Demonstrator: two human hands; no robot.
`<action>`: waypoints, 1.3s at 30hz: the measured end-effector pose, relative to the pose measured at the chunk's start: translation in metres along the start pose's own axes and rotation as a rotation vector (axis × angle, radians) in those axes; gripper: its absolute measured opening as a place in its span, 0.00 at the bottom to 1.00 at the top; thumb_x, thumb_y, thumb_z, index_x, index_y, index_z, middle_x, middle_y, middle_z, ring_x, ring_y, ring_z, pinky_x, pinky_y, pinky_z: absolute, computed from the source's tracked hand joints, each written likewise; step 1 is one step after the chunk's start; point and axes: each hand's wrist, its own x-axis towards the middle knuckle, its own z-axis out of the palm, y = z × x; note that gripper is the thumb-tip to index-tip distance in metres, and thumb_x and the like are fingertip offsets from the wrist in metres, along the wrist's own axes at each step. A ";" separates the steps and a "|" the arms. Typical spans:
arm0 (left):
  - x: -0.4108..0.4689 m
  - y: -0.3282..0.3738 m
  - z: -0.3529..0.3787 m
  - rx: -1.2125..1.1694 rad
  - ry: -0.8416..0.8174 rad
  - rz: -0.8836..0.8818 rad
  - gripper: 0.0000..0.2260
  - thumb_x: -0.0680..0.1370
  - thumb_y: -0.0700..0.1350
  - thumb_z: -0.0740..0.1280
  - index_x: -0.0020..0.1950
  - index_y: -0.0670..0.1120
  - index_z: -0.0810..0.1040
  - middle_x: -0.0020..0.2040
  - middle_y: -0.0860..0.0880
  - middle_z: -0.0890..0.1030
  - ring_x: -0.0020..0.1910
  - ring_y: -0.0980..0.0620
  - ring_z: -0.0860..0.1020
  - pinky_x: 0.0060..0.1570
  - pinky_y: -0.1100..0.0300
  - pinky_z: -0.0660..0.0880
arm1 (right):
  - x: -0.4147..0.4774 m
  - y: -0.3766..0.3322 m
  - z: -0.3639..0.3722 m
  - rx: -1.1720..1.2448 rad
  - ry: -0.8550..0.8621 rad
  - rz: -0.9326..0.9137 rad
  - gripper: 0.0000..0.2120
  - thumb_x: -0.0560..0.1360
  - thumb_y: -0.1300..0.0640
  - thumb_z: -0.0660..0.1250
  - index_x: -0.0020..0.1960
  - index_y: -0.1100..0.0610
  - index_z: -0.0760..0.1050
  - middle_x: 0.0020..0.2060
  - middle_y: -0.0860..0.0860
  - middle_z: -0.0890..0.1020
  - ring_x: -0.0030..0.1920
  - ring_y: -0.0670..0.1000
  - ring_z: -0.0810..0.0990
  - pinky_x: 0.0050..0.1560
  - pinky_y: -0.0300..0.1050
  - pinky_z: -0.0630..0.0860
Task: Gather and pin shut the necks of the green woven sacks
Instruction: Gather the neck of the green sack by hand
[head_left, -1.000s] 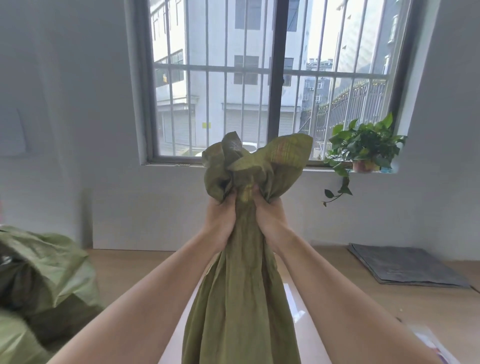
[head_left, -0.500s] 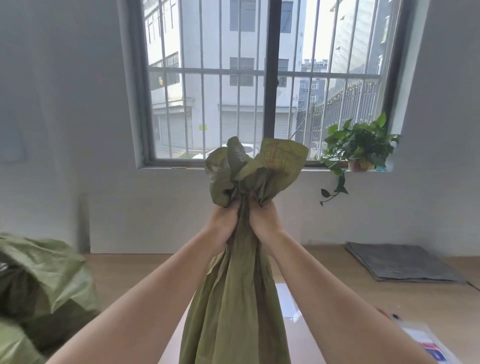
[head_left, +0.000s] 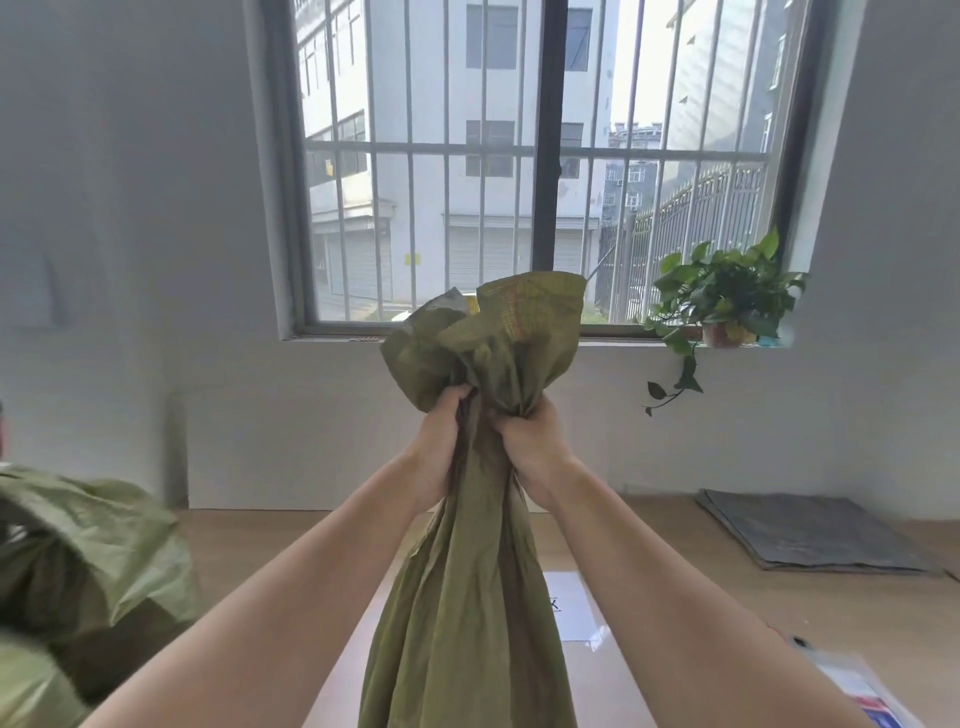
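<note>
A green woven sack (head_left: 467, 597) hangs in front of me, its neck bunched tight at chest height. My left hand (head_left: 441, 441) grips the gathered neck from the left, and my right hand (head_left: 530, 441) grips it from the right, fingers curled into the folds. Above both hands the loose top of the sack flares out in crumpled lobes. Another green sack (head_left: 78, 561) lies slumped at the left edge of the view. No pin or clip shows in either hand.
A wooden table (head_left: 675, 623) spreads below, with a white sheet (head_left: 571, 608) under the sack and a printed packet (head_left: 862, 691) at the lower right. A grey folded stack (head_left: 810, 535) lies at the right. A potted plant (head_left: 727, 301) sits on the barred window's sill.
My hands have twisted slightly on the neck, and the flared top has shifted and spread to the right. The camera view has tilted a little.
</note>
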 end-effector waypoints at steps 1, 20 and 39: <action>0.000 0.000 0.001 0.003 0.001 -0.004 0.20 0.85 0.54 0.57 0.57 0.44 0.85 0.51 0.43 0.87 0.47 0.48 0.86 0.45 0.55 0.80 | 0.000 -0.001 0.001 0.000 0.019 0.006 0.14 0.79 0.64 0.65 0.63 0.56 0.79 0.52 0.55 0.87 0.53 0.56 0.86 0.58 0.58 0.84; 0.000 0.005 -0.001 0.063 -0.238 -0.014 0.30 0.82 0.69 0.53 0.75 0.52 0.75 0.69 0.47 0.82 0.68 0.49 0.79 0.72 0.49 0.71 | -0.007 0.003 0.004 -0.097 -0.120 -0.146 0.27 0.81 0.51 0.65 0.78 0.51 0.65 0.67 0.49 0.79 0.67 0.49 0.79 0.71 0.54 0.76; -0.003 -0.045 -0.044 0.353 -0.332 0.054 0.63 0.65 0.49 0.83 0.83 0.60 0.37 0.72 0.45 0.76 0.66 0.47 0.81 0.66 0.42 0.77 | 0.003 0.007 0.003 -0.089 0.017 -0.200 0.27 0.78 0.56 0.74 0.72 0.53 0.67 0.63 0.51 0.80 0.60 0.51 0.82 0.61 0.46 0.79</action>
